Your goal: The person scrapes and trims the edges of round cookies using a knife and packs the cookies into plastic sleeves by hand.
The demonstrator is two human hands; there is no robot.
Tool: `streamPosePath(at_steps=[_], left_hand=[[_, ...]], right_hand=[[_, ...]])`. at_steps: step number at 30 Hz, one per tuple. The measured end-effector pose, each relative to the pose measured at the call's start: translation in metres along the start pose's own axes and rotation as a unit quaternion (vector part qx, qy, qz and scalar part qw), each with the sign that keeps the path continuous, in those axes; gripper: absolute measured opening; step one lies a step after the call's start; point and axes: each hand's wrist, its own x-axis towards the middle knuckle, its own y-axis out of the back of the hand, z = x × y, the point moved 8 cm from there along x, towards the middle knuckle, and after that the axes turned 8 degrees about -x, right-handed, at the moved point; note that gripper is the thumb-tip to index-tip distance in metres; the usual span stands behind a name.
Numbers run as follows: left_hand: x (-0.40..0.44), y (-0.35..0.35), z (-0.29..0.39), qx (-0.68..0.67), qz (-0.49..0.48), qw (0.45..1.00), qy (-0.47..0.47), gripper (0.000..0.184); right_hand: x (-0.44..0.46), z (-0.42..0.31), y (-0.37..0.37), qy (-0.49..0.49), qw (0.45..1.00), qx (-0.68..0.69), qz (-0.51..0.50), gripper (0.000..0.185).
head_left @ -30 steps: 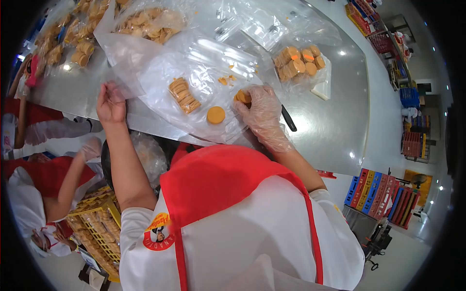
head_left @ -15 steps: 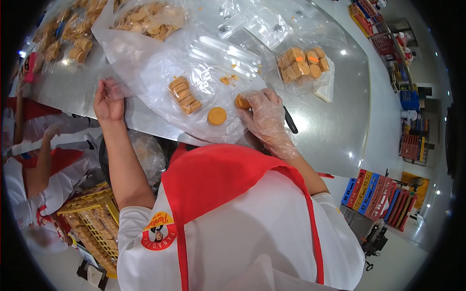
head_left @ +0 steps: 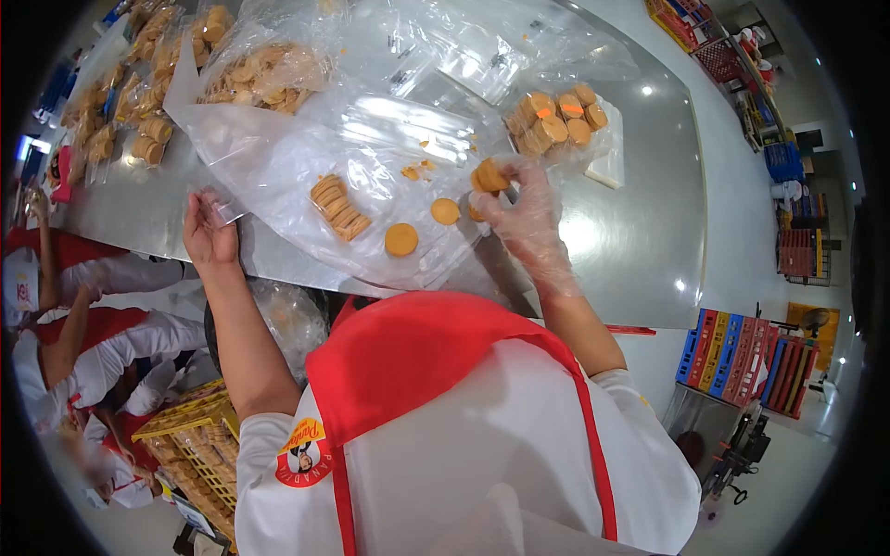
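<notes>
My right hand (head_left: 530,218), in a clear plastic glove, is closed on a short stack of round cookies (head_left: 489,176) above the plastic sheet. Another cookie lies partly hidden under its fingers. To its left, a single cookie (head_left: 445,211) and a darker one (head_left: 400,239) lie flat on the clear plastic sheet (head_left: 278,176). Beyond these, a leaning row of cookies (head_left: 338,206) rests near some crumbs (head_left: 417,170). My bare left hand (head_left: 212,232), palm up at the table's left edge, pinches a piece of clear plastic bag (head_left: 222,208).
Bagged cookies with orange labels (head_left: 554,120) sit at the right by a white block (head_left: 607,153). A large bag of cookies (head_left: 260,79) and several smaller bags (head_left: 139,102) fill the far left. Co-workers stand at the left, near a yellow crate (head_left: 190,445).
My right hand has lifted a stack of cookies off the sheet. One more single cookie now shows beside the darker one. My left hand stays nearly in place.
</notes>
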Motion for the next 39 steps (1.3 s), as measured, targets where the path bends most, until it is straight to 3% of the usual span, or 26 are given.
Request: streamPosePath(at_steps=[1, 7, 10, 19, 25, 26, 27, 28, 31, 32, 35, 39], left_hand=[[0.000, -0.002, -0.001, 0.000, -0.017, 1.000, 0.011, 0.019], [0.002, -0.001, -0.003, -0.009, -0.053, 0.998, 0.025, 0.019], [-0.001, -0.003, -0.005, -0.008, -0.050, 0.998, 0.030, 0.019], [0.000, -0.006, -0.008, -0.028, -0.083, 0.995, 0.055, 0.019], [0.003, 0.002, -0.004, -0.025, -0.056, 0.998, 0.030, 0.018], [0.004, 0.002, -0.003, -0.026, -0.061, 0.997, 0.034, 0.018], [0.003, 0.002, -0.003, -0.027, -0.065, 0.997, 0.039, 0.018], [0.002, 0.001, -0.005, -0.028, -0.069, 0.996, 0.048, 0.017], [-0.001, -0.003, -0.007, -0.023, -0.055, 0.997, 0.040, 0.017], [-0.001, -0.001, -0.009, -0.016, -0.046, 0.998, 0.034, 0.017], [0.004, 0.007, -0.003, -0.003, -0.030, 0.999, 0.018, 0.017], [0.006, 0.008, -0.001, -0.004, -0.033, 0.999, 0.020, 0.018]], right_hand=[[0.000, -0.008, -0.001, 0.035, 0.994, -0.099, -0.023, 0.033], [-0.015, -0.007, -0.056, 0.202, 0.951, -0.224, -0.076, 0.029], [-0.019, -0.003, -0.062, 0.235, 0.939, -0.246, -0.053, 0.030], [-0.017, -0.005, -0.067, 0.234, 0.926, -0.289, -0.058, 0.032], [-0.006, -0.014, -0.053, 0.105, 0.959, -0.236, -0.117, 0.039], [-0.006, -0.011, -0.052, 0.055, 0.990, -0.034, -0.125, 0.042], [-0.010, -0.005, -0.052, 0.000, 0.977, 0.170, -0.129, 0.045], [-0.013, -0.001, -0.053, -0.057, 0.920, 0.366, -0.126, 0.048], [-0.019, -0.024, -0.037, -0.114, 0.692, 0.684, -0.200, 0.056], [-0.022, -0.025, -0.037, -0.125, 0.646, 0.712, -0.245, 0.057], [-0.029, -0.034, -0.032, -0.160, 0.577, 0.760, -0.253, 0.046], [-0.034, -0.038, -0.029, -0.177, 0.570, 0.763, -0.248, 0.048]])
